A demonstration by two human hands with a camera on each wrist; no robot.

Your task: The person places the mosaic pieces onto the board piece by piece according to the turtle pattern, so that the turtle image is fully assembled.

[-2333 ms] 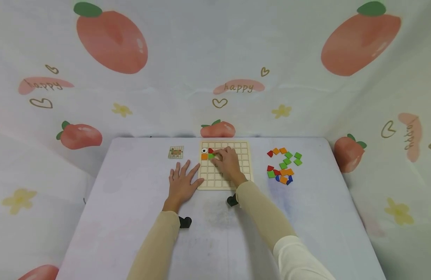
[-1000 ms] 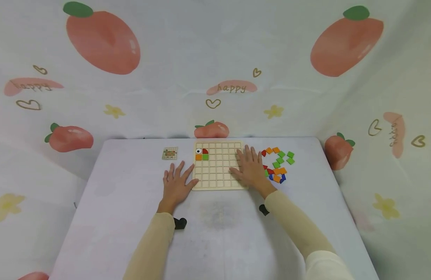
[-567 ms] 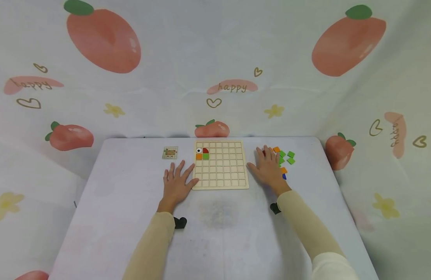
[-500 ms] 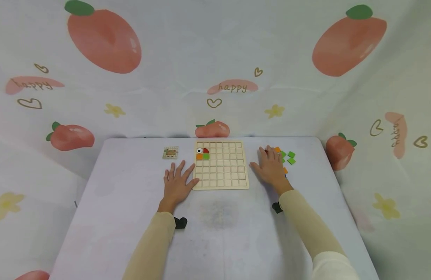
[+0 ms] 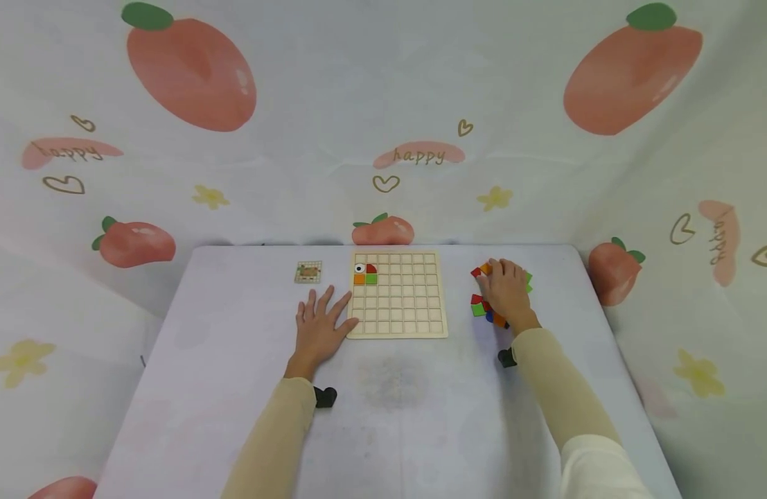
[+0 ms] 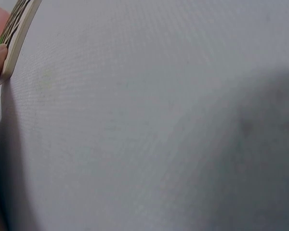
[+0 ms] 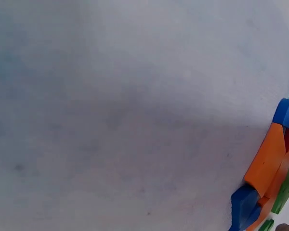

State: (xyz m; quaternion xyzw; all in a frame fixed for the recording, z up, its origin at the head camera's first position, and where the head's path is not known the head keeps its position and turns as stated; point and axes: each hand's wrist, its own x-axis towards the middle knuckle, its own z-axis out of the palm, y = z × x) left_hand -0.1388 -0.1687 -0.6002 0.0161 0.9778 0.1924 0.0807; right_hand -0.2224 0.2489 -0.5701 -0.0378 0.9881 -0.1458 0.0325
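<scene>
The right hand [image 5: 506, 291] has shifted away from the board [image 5: 398, 305], beside which it was about half a second ago, and now sits over the loose pieces [image 5: 478, 310]. The tiles on the board match that earlier view, so the filling seems paused while the hand is among the pieces. Its fingers bend down over the pile; whether they pinch anything, I cannot tell (the right wrist view catches only a sliver of them at its edge). The left hand [image 5: 317, 333] lies with fingers spread apart, touching the board's left edge and gripping nothing.

By count: two hands, one board, and one small pattern card [image 5: 308, 272] on the desk [image 5: 389, 443], just beyond the left fingertips. Four tiles form a block near the board's far left corner: one eye tile [image 5: 359, 268], one red, one orange, one green. To the board's right, the loose pieces show three red, three green, two blue and at least two orange; others are hidden under the hand.
</scene>
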